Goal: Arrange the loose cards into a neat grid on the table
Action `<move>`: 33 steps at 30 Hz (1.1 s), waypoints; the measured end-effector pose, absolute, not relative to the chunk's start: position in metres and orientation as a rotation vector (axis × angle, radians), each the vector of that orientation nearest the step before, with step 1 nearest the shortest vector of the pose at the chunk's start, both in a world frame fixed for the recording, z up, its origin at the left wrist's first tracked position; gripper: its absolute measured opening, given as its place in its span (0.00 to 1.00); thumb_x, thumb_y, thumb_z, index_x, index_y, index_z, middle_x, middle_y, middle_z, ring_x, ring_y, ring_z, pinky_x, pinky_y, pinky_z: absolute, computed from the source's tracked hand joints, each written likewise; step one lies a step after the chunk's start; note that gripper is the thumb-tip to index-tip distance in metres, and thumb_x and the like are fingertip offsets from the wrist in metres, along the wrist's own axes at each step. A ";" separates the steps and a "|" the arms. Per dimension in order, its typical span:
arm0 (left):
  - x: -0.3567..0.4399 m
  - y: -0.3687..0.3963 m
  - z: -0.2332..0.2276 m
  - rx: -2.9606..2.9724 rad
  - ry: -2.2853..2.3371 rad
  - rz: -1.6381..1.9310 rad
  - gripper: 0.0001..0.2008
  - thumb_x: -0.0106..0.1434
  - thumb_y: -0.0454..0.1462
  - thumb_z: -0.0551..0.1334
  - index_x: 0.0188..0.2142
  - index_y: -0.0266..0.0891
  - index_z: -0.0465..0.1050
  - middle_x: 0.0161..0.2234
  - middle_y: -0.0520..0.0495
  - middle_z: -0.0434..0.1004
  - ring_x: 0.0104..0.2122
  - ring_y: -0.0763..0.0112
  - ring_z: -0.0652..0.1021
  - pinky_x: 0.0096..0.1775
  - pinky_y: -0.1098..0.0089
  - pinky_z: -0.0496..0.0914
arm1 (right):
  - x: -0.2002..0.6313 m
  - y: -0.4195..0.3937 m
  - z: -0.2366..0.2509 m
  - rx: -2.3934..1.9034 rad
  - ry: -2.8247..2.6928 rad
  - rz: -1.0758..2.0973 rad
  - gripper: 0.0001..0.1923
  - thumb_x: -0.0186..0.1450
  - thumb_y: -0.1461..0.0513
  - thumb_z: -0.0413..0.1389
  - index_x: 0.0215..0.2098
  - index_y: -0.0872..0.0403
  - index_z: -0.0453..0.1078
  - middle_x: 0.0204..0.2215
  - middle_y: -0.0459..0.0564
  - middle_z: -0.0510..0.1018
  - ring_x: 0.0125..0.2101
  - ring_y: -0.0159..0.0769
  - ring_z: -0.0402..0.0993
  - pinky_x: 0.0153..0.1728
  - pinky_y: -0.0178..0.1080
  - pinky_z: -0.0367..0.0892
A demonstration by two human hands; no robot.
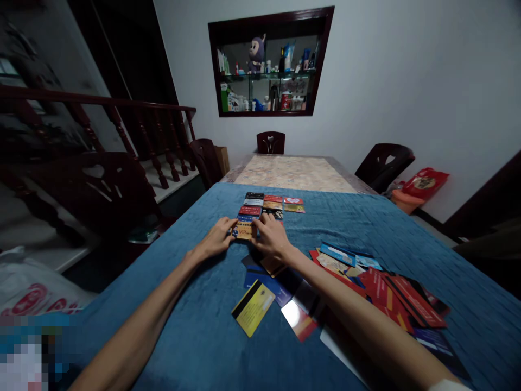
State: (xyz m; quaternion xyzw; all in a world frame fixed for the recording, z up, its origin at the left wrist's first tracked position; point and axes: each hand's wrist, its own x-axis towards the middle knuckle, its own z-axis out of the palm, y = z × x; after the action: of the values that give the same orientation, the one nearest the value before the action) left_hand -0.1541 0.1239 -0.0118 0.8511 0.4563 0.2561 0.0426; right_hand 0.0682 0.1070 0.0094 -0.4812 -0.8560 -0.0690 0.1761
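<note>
A gold VIP card (244,231) lies at the near end of the left column of cards, held at its two sides by my hands. My left hand (218,235) pinches its left edge. The fingers of my right hand (272,234) close on its right edge and cover part of it. Beyond it, overlapping cards form columns: a red card (250,210), a black card (254,195) and a heart card (293,201) show there. Nearer my body, a yellow card (254,308) with a black stripe lies loose beside a blue card (264,282).
A spread pile of mostly red cards (415,296) lies on the right, partly behind my right forearm. A blue cloth (183,331) covers the near table. Dark wooden chairs (382,165) stand around it. A white plastic bag (36,282) is at the left.
</note>
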 end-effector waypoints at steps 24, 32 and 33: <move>-0.157 0.125 -0.018 2.577 1.611 0.353 0.18 0.63 0.32 0.57 0.53 0.41 0.70 0.45 0.42 0.68 0.46 0.60 0.71 0.51 0.61 0.67 | 0.050 0.117 -0.014 -1.566 -2.341 0.188 0.19 0.65 0.52 0.55 0.48 0.54 0.72 0.47 0.57 0.72 0.47 0.45 0.68 0.46 0.42 0.63; -0.158 0.123 -0.018 2.566 1.573 0.484 0.17 0.64 0.32 0.57 0.51 0.39 0.73 0.43 0.42 0.71 0.45 0.60 0.73 0.51 0.60 0.68 | 0.050 0.119 -0.016 -1.569 -2.256 0.255 0.19 0.63 0.54 0.58 0.49 0.53 0.73 0.45 0.56 0.74 0.46 0.44 0.69 0.44 0.40 0.63; -0.158 0.124 -0.020 2.563 1.573 0.503 0.17 0.63 0.32 0.57 0.51 0.39 0.73 0.43 0.42 0.72 0.45 0.60 0.73 0.51 0.60 0.68 | 0.051 0.118 -0.015 -1.562 -2.254 0.262 0.17 0.63 0.54 0.58 0.47 0.53 0.73 0.44 0.56 0.74 0.45 0.44 0.69 0.44 0.40 0.63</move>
State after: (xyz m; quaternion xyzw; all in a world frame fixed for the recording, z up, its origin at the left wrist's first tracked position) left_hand -0.1582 0.1236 -0.0197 0.8396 0.5155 0.1647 0.0463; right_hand 0.0507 0.1181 -0.0152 -0.5564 -0.8029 0.0933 0.1924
